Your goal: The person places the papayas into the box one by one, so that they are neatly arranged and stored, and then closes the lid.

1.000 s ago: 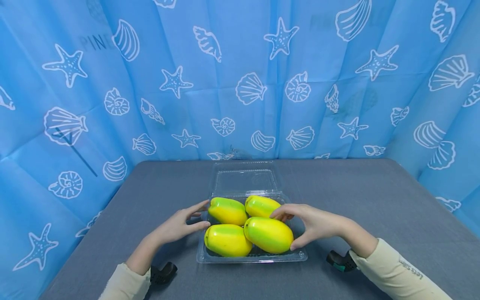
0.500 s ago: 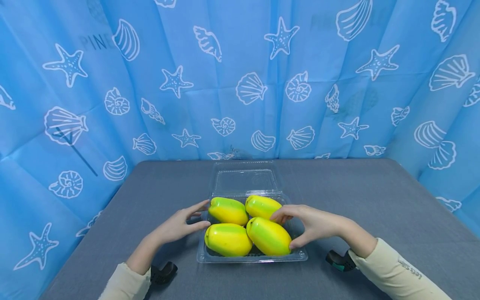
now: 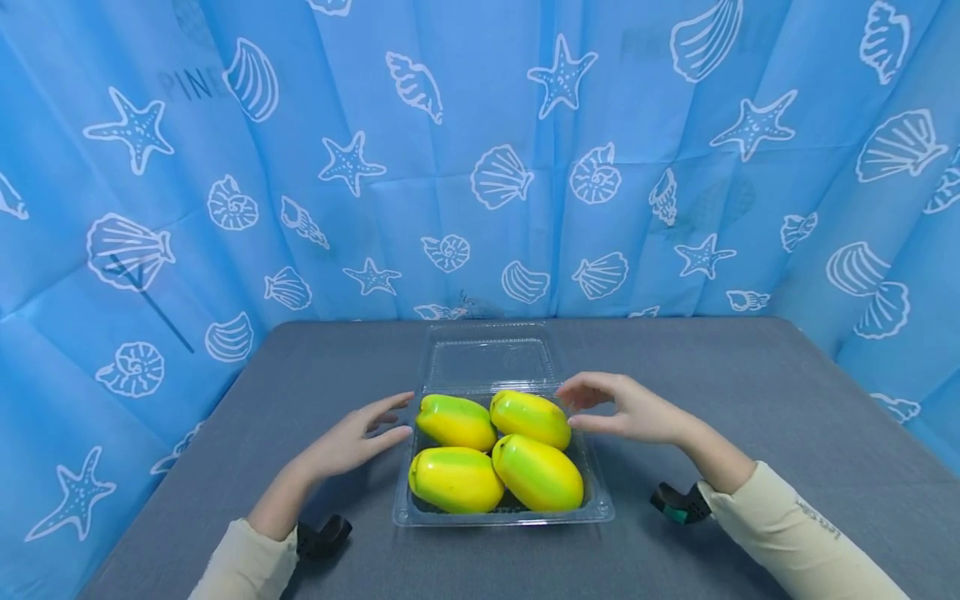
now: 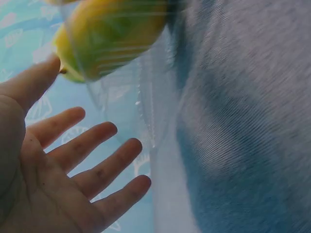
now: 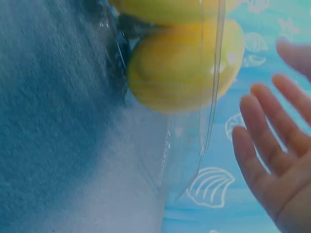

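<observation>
Several glossy yellow-green oblong fruits, like mangoes or papayas, lie in two rows in a clear plastic clamshell box (image 3: pixel 506 520). They are a back left fruit (image 3: pixel 455 422), a back right fruit (image 3: pixel 531 418), a front left fruit (image 3: pixel 456 481) and a front right fruit (image 3: pixel 538 472). My left hand (image 3: pixel 351 442) is beside the box's left wall, fingers spread and holding nothing. At the back right, my right hand (image 3: pixel 633 410) hovers by the back right fruit, also without a hold; its thumb tip is close to that fruit, and contact cannot be told.
The box's clear lid (image 3: pixel 491 358) lies folded back behind it on the grey cloth-covered table (image 3: pixel 675 358). A blue curtain (image 3: pixel 450 167) with white shells and starfish hangs behind the table. A black wrist device (image 3: pixel 678 504) sits at the right sleeve.
The front right fruit turned slightly and settled as my right hand let go of it. That hand moved back and up toward the back right fruit. My left hand drew slightly left.
</observation>
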A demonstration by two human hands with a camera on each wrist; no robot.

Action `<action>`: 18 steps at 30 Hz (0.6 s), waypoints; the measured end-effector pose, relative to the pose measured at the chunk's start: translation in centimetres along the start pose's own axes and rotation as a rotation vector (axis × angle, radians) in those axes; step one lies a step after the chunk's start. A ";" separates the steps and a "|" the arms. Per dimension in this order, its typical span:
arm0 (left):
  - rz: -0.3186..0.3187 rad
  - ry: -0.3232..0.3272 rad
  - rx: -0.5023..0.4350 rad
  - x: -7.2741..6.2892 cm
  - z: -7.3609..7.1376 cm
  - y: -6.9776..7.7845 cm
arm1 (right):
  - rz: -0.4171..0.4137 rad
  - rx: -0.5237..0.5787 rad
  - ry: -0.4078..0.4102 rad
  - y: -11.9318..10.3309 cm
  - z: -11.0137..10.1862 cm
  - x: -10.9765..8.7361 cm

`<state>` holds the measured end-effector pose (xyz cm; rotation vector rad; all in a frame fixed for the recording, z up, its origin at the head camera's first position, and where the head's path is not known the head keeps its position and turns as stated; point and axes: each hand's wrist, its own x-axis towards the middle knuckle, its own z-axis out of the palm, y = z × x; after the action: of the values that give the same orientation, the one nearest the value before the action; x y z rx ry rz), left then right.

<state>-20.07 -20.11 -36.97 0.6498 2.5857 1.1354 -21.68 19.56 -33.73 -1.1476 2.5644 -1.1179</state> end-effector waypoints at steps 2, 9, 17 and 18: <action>0.009 0.025 0.001 0.1 -0.4 0.0 | 0.043 -0.009 0.069 0.4 -0.3 0.3; -0.013 0.112 -0.034 1.4 -1.1 -0.2 | 0.262 0.044 0.196 2.3 -0.6 1.5; -0.131 0.184 -0.150 3.2 -0.4 -0.8 | 0.470 0.184 0.212 4.1 0.1 2.6; -0.140 0.186 -0.176 3.4 -0.3 -1.0 | 0.476 0.213 0.204 4.3 0.2 2.8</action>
<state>-23.39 -19.20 -37.67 0.3334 2.5914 1.4162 -26.10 19.42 -36.23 -0.3604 2.5741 -1.3846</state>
